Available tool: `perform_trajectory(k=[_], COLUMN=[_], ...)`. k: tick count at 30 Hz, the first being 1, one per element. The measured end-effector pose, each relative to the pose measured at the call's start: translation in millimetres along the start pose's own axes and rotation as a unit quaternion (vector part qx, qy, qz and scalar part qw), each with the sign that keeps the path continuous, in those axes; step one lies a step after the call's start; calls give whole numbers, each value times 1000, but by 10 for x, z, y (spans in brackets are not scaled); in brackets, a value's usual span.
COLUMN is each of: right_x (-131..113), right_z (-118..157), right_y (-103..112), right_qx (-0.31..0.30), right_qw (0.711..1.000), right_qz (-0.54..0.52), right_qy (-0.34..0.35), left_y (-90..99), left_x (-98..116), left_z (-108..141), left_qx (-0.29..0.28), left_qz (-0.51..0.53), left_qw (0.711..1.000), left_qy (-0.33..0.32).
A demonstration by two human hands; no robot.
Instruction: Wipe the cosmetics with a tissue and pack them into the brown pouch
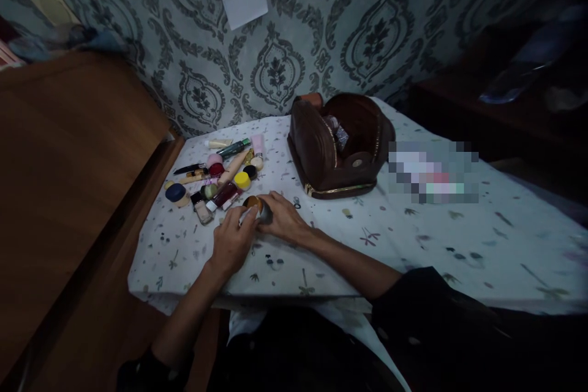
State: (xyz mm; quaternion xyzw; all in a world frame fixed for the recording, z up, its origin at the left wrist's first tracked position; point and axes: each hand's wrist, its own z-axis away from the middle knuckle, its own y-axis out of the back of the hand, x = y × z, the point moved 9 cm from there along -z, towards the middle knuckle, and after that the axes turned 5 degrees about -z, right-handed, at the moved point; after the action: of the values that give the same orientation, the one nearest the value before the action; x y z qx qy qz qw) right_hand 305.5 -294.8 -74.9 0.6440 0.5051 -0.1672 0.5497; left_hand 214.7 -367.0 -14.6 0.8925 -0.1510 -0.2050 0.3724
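Note:
My right hand (287, 220) is closed around the side of a small round jar (253, 202) with an orange-brown top and a greyish side. My left hand (232, 240) presses against the jar's near side, fingers closed on something thin and white that looks like a wipe (244, 217). Just left of my hands lie cosmetics: a dark red bottle (225, 195), a nail polish bottle (201, 208) with a black cap, a yellow-lidded jar (242, 180) and a blue-lidded jar (177, 194). Behind my right hand stands an open brown zip bag (316, 150) with a few small items inside.
A patterned white cloth covers the table (331, 257). Farther back lie a green tube (233, 147) and a pink tube (256, 146). A wooden panel (78, 184) rises at the left, and a papered wall (294, 30) borders the back. A blurred patch (432, 174) hides items at right.

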Motion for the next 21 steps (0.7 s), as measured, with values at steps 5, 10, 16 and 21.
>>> perform_trajectory(k=[5, 10, 16, 21], right_x=[-7, -25, -66, -57], right_z=[15, 26, 10, 1], right_y=[-14, -37, -62, -88], right_qx=[14, 19, 12, -9], right_qw=[999, 998, 997, 998], right_qz=[31, 43, 28, -15], right_qy=[27, 47, 67, 67], left_y=[-70, -144, -276, -437], left_x=[7, -40, -195, -439], left_z=[-140, -322, -512, -543], left_qx=[-95, -206, -254, -225], left_qz=[-31, -37, 30, 174], left_qw=[995, 977, 964, 954], left_qy=[12, 46, 74, 97])
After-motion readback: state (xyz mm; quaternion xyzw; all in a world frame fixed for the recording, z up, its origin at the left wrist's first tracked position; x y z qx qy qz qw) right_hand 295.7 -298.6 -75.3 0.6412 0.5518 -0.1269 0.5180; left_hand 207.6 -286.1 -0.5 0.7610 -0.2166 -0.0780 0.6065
